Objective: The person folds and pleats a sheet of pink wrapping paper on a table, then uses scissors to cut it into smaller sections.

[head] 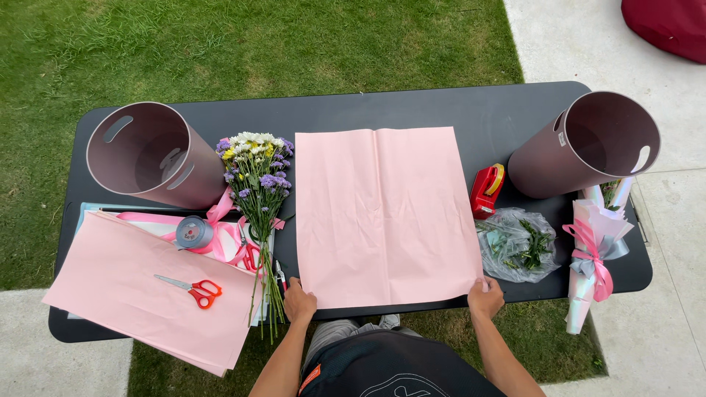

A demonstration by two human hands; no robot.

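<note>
Holding: left hand [299, 302] grips the near left corner of the pink paper sheet [382, 213], fingers curled over its edge.
Right hand: right hand [485, 298] pinches the near right corner of the same sheet, closed on the paper.
Sheet: it lies flat and spread out in the middle of the black tabletop [412, 106], a faint crease running down its centre, its near edge right at the tabletop's front rim.
Left bucket: a mauve bucket [151, 154] lies tipped on its side at the far left, mouth facing the camera, and nothing shows inside it but its cut-out handles.
Right bucket: a second mauve bucket [585, 143] sits tilted at the far right, and its inside looks bare too.
Bag: a clear plastic bag [517, 254] just in front of the right bucket holds green leaf trimmings.
Flowers: a bunch of white, yellow and purple flowers [256, 165] lies beside the sheet's left edge, stems pointing toward the person.
Stack: more pink sheets [140, 301] sit at the left, hanging over the front edge, orange-handled scissors [197, 290] on top.
Extras: grey tape roll [193, 232], pink ribbon [220, 220], red tape dispenser [486, 191], and a wrapped bouquet [594, 254] at the right end.
</note>
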